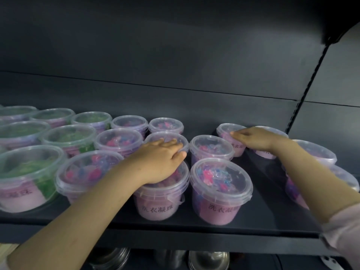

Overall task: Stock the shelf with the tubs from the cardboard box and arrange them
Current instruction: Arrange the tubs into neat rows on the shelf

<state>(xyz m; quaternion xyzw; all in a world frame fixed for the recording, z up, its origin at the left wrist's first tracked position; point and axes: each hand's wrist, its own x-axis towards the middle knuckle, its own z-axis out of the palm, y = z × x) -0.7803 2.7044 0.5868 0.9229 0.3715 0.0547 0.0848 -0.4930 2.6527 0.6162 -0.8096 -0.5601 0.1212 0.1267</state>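
Note:
Clear lidded tubs with pink labels stand in rows on a dark shelf (263,207). My left hand (161,160) lies across the front tub (159,201), and its fingers curl over the lid rim of the middle-row tub (165,136) behind it. My right hand (255,139) reaches to the back and presses down on the lid of a rear tub (227,129), partly hiding another tub (265,152) under the wrist. Two more pink-and-blue tubs (220,191) (211,147) stand between my hands. The cardboard box is out of view.
Tubs with green contents (27,172) fill the shelf's left side. More tubs (315,152) stand at the right, behind my right forearm. A bare strip of shelf runs between the middle and right groups. Metal bowls (208,260) sit on the level below.

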